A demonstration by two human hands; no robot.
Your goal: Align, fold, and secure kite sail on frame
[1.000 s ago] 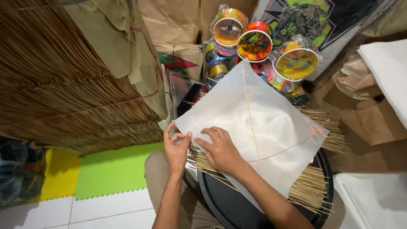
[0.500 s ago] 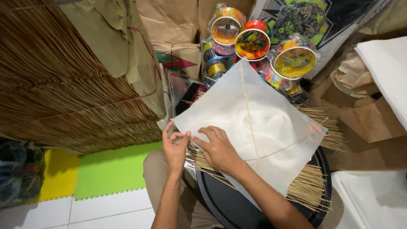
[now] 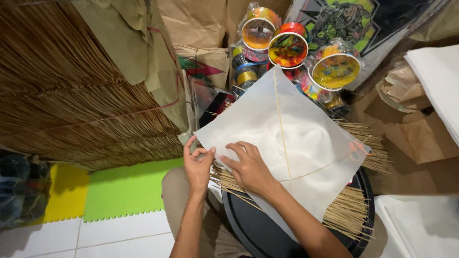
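Head view looks straight down on the white paper kite (image 3: 291, 138), which lies as a diamond over the round black desk (image 3: 267, 234), its thin bamboo spine running from the top corner toward me and a bowed cross stick sweeping to its right corner. My left hand (image 3: 197, 165) sits at the kite's left corner, thumb and forefinger pressed together, pinching the paper edge there. My right hand (image 3: 248, 167) lies flat and spread on the paper just beside the left one, fingers pointing at that same corner.

Room around the kite is tight. Past its top corner stand the colourful string spools (image 3: 291, 52), nearly touching the tip. Under its lower edge a bundle of bamboo sticks (image 3: 349, 215) fans out, poking beyond the right corner too. Left of the kite hangs a big sheaf of dried reeds (image 3: 71, 105) with brown paper (image 3: 129, 52) draped over it; the only open floor is the green mat (image 3: 129, 191) below the left corner, by my knee. Stacked white sheets (image 3: 435, 81) sit far right of the kite.

Since the earlier frames the kite has barely shifted, and both hands have stayed at the left corner, the left pinch holding as before.
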